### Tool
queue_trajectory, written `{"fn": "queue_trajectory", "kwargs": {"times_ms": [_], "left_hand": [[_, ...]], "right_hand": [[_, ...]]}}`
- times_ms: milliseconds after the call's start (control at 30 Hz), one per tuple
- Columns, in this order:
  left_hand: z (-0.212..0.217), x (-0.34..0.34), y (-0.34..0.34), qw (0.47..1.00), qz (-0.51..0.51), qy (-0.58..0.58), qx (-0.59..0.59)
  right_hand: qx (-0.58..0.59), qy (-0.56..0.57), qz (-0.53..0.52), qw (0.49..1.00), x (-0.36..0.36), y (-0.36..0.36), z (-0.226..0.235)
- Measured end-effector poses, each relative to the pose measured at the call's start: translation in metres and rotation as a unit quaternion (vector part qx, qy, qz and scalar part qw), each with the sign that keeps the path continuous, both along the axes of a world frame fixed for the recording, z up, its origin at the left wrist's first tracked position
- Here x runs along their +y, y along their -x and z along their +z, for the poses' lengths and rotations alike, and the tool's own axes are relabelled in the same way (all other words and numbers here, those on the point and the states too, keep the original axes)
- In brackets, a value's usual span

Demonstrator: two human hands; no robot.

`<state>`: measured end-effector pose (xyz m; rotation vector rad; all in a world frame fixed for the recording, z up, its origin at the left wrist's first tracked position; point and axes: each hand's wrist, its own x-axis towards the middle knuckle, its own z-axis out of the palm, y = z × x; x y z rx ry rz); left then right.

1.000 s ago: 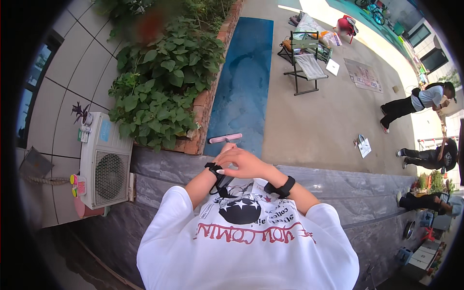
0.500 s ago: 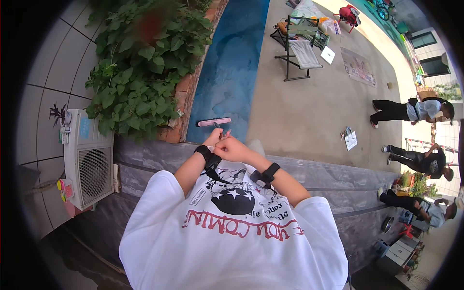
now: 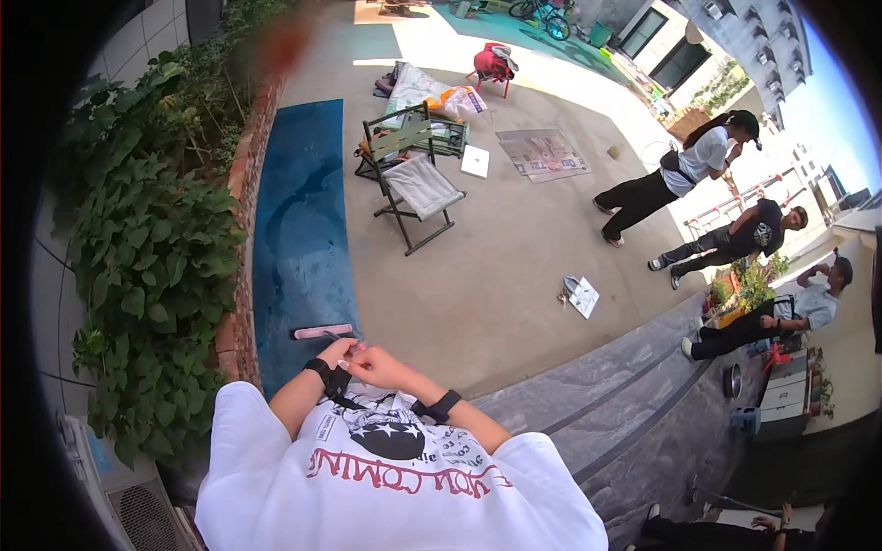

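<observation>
A floor brush with a long pink head [image 3: 323, 331] and dark bristles lies on the blue strip just beyond my hands. Its grey handle slants toward me, and closed around it are the fingers of my left hand [image 3: 334, 353]. Close beside it, almost touching, is my right hand [image 3: 378, 369]. Its fingers are bent and pinched together near the left hand; what sits between them is too small to make out. Dark bands circle both wrists. The lower part of the handle is hidden by my hands.
Leafy plants [image 3: 156, 303] behind a brick edge [image 3: 241, 197] line the left. Ahead stands a folding chair [image 3: 421, 188], with a white flat box [image 3: 475, 162] beside it. A paper bag [image 3: 582, 297] is on the concrete. Several people are at the right, by grey steps [image 3: 588, 386].
My view has turned right and tilted up, so the scene has shifted left and down. My hands stay close together, and the brush head remains just beyond them.
</observation>
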<state>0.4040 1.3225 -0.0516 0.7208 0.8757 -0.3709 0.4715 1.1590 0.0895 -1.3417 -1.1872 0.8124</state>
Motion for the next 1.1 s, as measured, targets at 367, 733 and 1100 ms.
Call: {"fn": "queue_trajectory", "kwargs": {"times_ms": [367,733,1100], "left_hand": [[0.004,-0.150,-0.211,0.959,-0.241,0.030,-0.144],[-0.033,-0.180,-0.294,0.806,-0.586,-0.049,-0.062],[-0.132,0.156,-0.372,0.821,-0.400,-0.387,0.130]], "right_hand": [[0.183,-0.034,-0.522,0.833,-0.084,-0.114,-0.075],[0.151,0.073,-0.815,0.555,-0.146,-0.157,-0.149],[0.125,0.074,-0.925,0.350,-0.188,-0.146,-0.195]]}}
